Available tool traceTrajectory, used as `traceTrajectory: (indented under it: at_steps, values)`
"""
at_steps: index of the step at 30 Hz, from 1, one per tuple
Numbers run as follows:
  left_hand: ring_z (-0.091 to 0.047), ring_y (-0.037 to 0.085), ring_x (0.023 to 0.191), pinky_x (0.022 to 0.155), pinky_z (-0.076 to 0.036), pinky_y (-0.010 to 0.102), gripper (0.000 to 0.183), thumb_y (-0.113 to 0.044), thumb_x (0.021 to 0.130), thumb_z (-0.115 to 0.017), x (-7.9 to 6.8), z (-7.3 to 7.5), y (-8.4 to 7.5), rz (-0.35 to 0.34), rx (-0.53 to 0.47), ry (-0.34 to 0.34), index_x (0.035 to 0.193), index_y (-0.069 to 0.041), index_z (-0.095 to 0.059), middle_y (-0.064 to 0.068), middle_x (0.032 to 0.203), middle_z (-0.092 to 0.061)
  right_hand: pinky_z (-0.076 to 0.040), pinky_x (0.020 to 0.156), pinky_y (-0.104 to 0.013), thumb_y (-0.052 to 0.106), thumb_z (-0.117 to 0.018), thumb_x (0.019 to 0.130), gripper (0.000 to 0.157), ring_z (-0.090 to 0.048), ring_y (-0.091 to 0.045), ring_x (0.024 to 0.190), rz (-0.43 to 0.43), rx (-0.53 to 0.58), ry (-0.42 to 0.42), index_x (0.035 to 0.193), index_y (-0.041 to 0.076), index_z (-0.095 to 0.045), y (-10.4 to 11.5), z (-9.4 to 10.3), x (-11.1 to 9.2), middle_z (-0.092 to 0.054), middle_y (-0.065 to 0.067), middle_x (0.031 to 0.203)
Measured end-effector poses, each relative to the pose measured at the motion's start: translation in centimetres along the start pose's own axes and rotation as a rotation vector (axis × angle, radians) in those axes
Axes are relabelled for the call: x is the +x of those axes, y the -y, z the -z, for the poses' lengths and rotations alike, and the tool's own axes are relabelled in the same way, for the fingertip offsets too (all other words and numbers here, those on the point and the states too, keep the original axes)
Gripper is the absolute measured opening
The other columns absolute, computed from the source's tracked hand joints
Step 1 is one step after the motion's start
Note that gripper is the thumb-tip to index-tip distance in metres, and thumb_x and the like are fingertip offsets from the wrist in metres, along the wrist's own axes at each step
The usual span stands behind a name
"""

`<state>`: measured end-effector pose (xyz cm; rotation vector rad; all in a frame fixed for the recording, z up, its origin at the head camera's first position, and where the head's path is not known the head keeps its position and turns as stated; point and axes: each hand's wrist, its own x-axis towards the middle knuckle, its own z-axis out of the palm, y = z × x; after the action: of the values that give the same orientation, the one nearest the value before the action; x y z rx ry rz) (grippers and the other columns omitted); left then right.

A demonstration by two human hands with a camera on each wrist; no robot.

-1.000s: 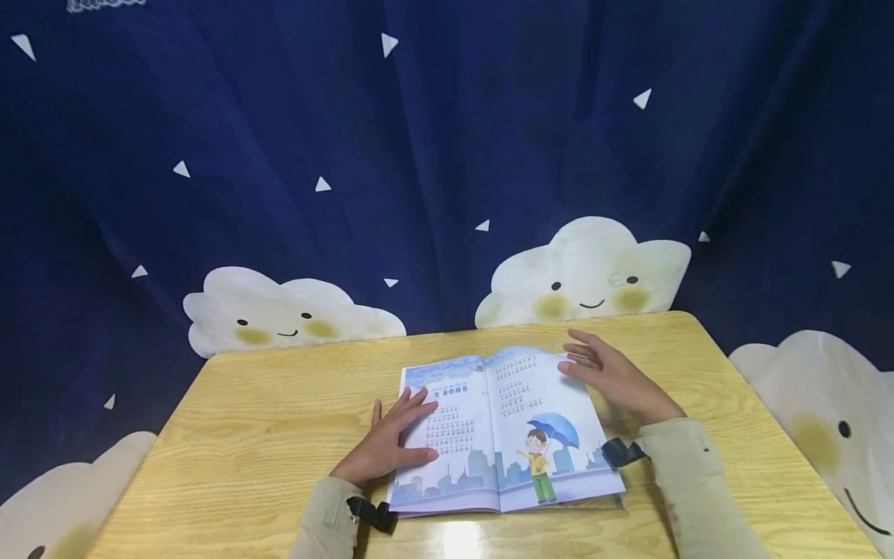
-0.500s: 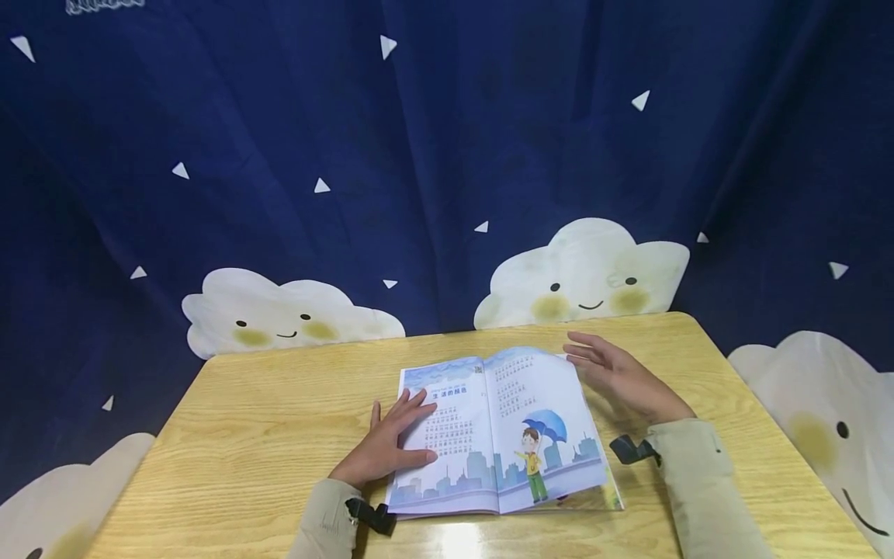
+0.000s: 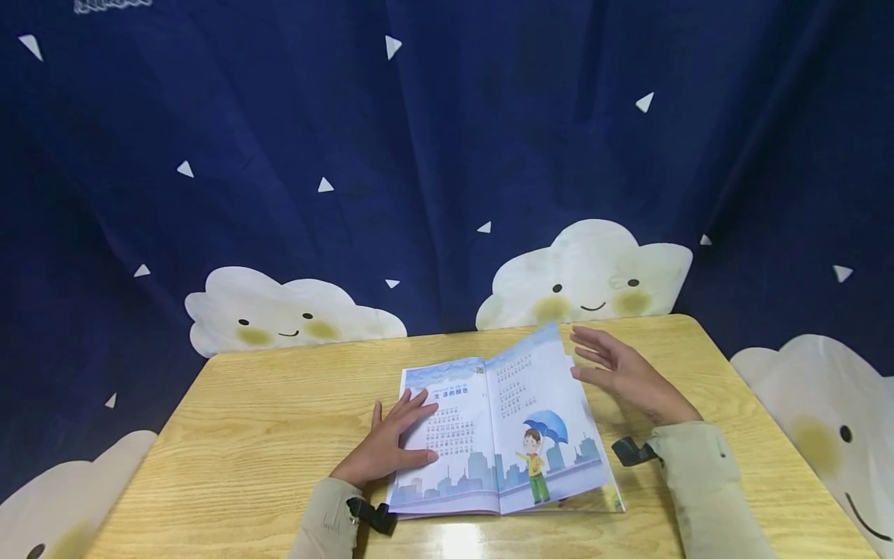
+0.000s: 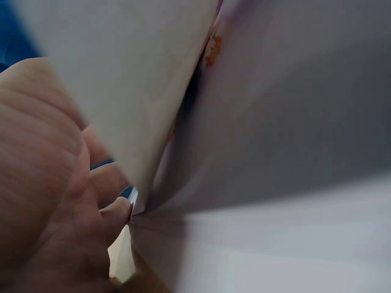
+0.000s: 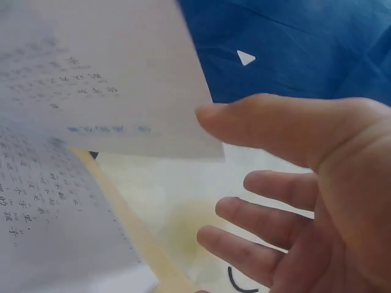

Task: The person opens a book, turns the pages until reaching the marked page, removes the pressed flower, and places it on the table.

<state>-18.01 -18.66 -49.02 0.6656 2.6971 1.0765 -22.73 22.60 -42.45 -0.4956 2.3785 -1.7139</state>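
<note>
An open picture book [image 3: 447, 481] lies on the wooden table, with blue city drawings along the bottom of both pages. My left hand [image 3: 382, 449] rests on its left page, fingers spread. The right-hand leaf [image 3: 513, 423], showing a child under a blue umbrella, is lifted at its top outer corner. Beside that corner is my right hand [image 3: 628, 380], fingers extended and apart. In the right wrist view the thumb [image 5: 263, 122] is right at the edge of the raised leaf [image 5: 140, 79], and the other fingers are away from it. Another printed page [image 5: 55, 226] shows underneath.
The light wood table [image 3: 279, 435] extends around the book. Behind it hangs a dark blue curtain [image 3: 433, 155] with white triangles and smiling clouds [image 3: 587, 272]. Black straps with small mounts [image 3: 634, 450] sit on the wrists.
The right-hand leaf has come up from nearly flat, its top corner now standing higher. My right hand has shifted slightly right, away from the page. The left hand stays put.
</note>
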Motion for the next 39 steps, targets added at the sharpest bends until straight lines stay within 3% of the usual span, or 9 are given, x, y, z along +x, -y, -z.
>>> traceTrajectory:
  at_steps: [5,10,14,19,26,34,37,39]
  values:
    - [-0.005,0.029,0.148,0.109,0.017,0.061,0.076,-0.050,0.080,-0.073,-0.1,0.1,0.1,-0.005,-0.002,-0.004,0.145,-0.023,-0.045,0.002,0.158,-0.024,-0.038,0.105,-0.053,0.031,-0.070,0.089,0.073,-0.035,-0.041,0.136,0.030,-0.102,0.007,0.148,0.006,-0.033,1.5,-1.0,-0.1,-0.037,-0.019,0.150]
    - [-0.005,0.029,0.148,0.109,0.017,0.062,0.076,-0.050,0.081,-0.072,-0.2,0.1,0.1,-0.007,0.003,0.003,0.146,-0.023,-0.044,0.002,0.159,-0.024,-0.033,0.104,-0.062,0.037,-0.067,0.090,0.066,-0.040,-0.043,0.132,0.028,-0.250,0.109,0.143,0.005,-0.043,2.9,-2.4,-0.5,-0.044,-0.019,0.145]
    - [-0.005,0.029,0.148,0.108,0.017,0.062,0.076,-0.050,0.081,-0.072,-0.3,0.2,0.0,-0.006,-0.001,0.006,0.146,-0.023,-0.044,0.002,0.159,-0.024,-0.040,0.100,-0.060,0.045,-0.065,0.090,0.061,-0.045,-0.040,0.129,-0.008,-0.339,0.223,0.138,0.010,-0.051,4.1,-3.5,-1.0,-0.051,-0.016,0.140]
    - [-0.005,0.030,0.148,0.108,0.017,0.063,0.076,-0.049,0.081,-0.073,-0.3,0.2,0.1,-0.012,-0.001,0.001,0.146,-0.022,-0.044,0.002,0.159,-0.024,-0.047,0.093,-0.053,0.047,-0.063,0.090,0.056,-0.056,-0.033,0.117,-0.009,-0.392,0.329,0.130,0.007,-0.060,5.5,-5.2,-1.2,-0.060,-0.012,0.129]
    - [-0.006,0.032,0.147,0.107,0.017,0.064,0.076,-0.050,0.081,-0.072,-0.3,-0.4,0.4,-0.038,-0.008,0.001,0.146,-0.021,-0.044,0.004,0.159,-0.023,-0.042,0.101,-0.052,0.054,-0.069,0.083,0.074,-0.049,-0.031,0.126,-0.049,-0.441,0.387,0.135,0.004,-0.054,5.9,-8.2,-1.4,-0.055,-0.011,0.136]
    - [-0.007,0.031,0.147,0.108,0.016,0.063,0.081,-0.049,0.080,-0.073,-0.4,-0.8,0.5,-0.026,-0.025,-0.023,0.149,-0.022,-0.039,0.004,0.159,-0.023,-0.046,0.093,-0.042,0.057,-0.072,0.078,0.087,-0.050,-0.022,0.114,-0.075,-0.396,0.448,0.145,0.010,-0.042,5.3,-10.6,-1.4,-0.046,-0.009,0.144]
    - [-0.008,0.026,0.147,0.110,0.018,0.058,0.085,-0.045,0.083,-0.073,-0.4,-0.7,0.5,0.013,-0.105,-0.041,0.153,-0.023,-0.030,0.002,0.160,-0.020,-0.041,0.100,-0.046,0.058,-0.072,0.078,0.091,-0.046,-0.023,0.122,-0.048,-0.405,0.447,0.147,0.009,-0.040,5.1,-11.1,-1.4,-0.044,-0.010,0.146]
    - [-0.010,0.025,0.147,0.111,0.019,0.055,0.078,-0.039,0.091,-0.064,-0.4,-0.5,0.5,0.032,-0.197,-0.068,0.155,-0.022,-0.022,0.003,0.160,-0.019,-0.038,0.104,-0.050,0.058,-0.072,0.078,0.092,-0.044,-0.025,0.128,-0.026,-0.412,0.445,0.147,0.006,-0.039,5.0,-11.3,-1.4,-0.043,-0.011,0.147]
